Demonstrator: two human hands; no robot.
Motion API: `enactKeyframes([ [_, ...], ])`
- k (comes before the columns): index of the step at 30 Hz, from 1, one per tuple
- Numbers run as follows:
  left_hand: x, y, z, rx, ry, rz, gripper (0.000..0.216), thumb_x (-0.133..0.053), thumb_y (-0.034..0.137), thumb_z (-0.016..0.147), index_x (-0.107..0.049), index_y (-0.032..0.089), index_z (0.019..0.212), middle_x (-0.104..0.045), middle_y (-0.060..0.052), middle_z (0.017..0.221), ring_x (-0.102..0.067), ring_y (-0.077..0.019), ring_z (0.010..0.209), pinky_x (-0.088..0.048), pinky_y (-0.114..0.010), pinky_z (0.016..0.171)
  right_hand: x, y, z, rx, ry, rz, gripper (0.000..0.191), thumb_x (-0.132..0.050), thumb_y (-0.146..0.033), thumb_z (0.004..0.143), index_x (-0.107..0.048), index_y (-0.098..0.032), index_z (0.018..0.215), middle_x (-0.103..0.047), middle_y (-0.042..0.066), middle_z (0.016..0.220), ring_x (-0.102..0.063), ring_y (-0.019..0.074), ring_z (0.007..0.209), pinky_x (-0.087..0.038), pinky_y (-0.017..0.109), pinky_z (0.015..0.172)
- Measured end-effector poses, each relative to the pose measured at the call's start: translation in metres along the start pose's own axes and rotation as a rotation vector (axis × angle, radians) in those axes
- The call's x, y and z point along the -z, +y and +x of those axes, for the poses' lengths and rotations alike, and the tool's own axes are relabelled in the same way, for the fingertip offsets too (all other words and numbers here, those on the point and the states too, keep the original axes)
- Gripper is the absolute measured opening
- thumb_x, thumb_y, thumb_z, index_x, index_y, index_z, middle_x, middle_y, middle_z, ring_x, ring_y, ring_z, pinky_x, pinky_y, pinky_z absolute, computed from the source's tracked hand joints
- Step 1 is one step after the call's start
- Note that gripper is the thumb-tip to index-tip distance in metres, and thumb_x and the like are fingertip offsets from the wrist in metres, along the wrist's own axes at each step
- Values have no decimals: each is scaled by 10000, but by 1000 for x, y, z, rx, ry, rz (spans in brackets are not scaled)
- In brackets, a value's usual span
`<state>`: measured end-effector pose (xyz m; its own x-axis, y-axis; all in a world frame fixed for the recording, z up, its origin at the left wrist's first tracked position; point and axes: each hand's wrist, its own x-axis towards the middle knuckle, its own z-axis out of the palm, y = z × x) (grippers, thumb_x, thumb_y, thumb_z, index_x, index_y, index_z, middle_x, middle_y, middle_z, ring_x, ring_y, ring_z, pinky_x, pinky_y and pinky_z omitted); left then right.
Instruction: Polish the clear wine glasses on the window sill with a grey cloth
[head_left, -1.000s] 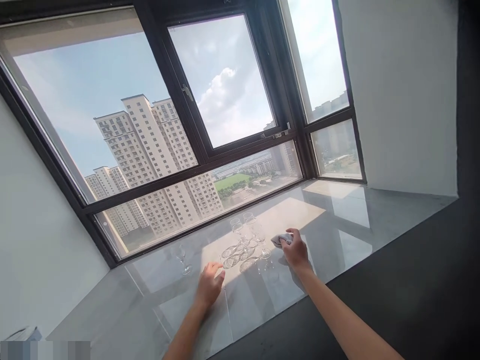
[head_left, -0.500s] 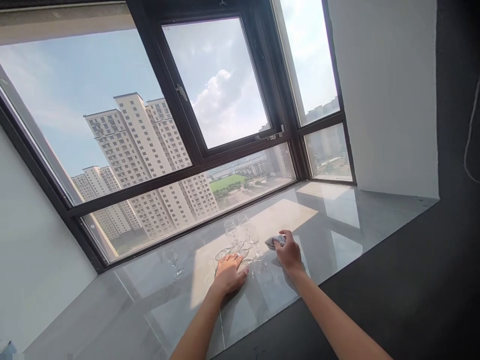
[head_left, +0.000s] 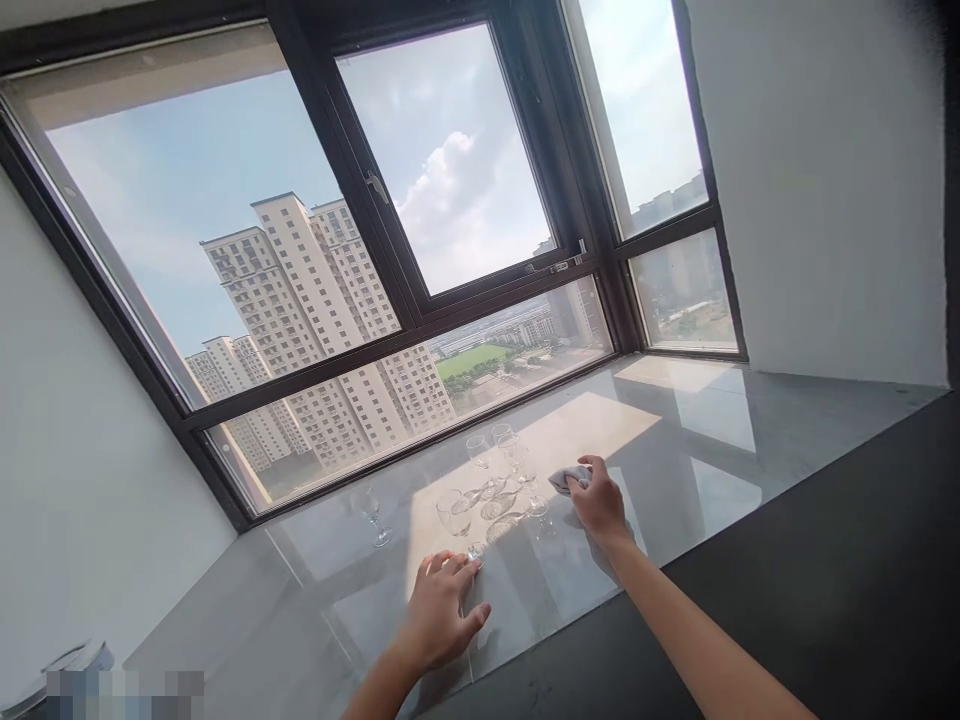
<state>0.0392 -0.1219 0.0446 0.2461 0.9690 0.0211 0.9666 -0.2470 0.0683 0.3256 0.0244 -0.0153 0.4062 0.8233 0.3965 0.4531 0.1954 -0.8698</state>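
Observation:
My left hand (head_left: 442, 615) lies low on the glossy grey sill (head_left: 690, 460) with its fingers stretched out. Its fingertips are at the foot of an upright clear wine glass (head_left: 454, 514); I cannot tell if they touch it. Just behind stands a cluster of several more wine glasses (head_left: 504, 470), some upright and some lying down. My right hand (head_left: 600, 505) rests to the right of that cluster, closed on a small grey cloth (head_left: 566, 477) that it presses on the sill. One more glass (head_left: 373, 512) stands alone to the left.
A big black-framed window (head_left: 409, 315) runs along the back of the sill, its handle (head_left: 375, 186) near the middle. White walls close both ends. A dark surface (head_left: 787, 580) borders the sill's front edge. Something pale shows at the bottom left corner.
My left hand reached onto the lying glasses, then drew back toward me; one glass now stands upright in front of it. My right hand stayed on the cloth.

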Motion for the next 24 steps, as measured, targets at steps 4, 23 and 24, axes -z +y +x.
enactKeyframes([
  [4,-5,-19,-36,92,-4,56,674,-516,611,837,-497,328,1449,-463,-10,1528,-341,-318,1421,-164,-490,1218,2,-2,-1,-3,-9,3,347,-495,-378,857,-515,-214,1162,-688,120,996,-656,266,852,-463,315,630],
  [23,-10,-144,-25,580,67,163,697,-342,603,893,-464,236,1473,-417,-70,1559,-344,-328,1424,-240,-509,1162,1,1,0,-1,33,-5,359,-543,-361,811,-550,-207,1135,-696,125,987,-638,266,837,-483,348,677],
  [24,-10,-144,-24,578,58,150,694,-330,602,898,-457,242,1478,-410,-66,1563,-340,-329,1426,-237,-510,1163,2,0,0,-4,26,-3,365,-541,-365,812,-549,-205,1140,-695,128,994,-637,266,834,-481,345,669],
])
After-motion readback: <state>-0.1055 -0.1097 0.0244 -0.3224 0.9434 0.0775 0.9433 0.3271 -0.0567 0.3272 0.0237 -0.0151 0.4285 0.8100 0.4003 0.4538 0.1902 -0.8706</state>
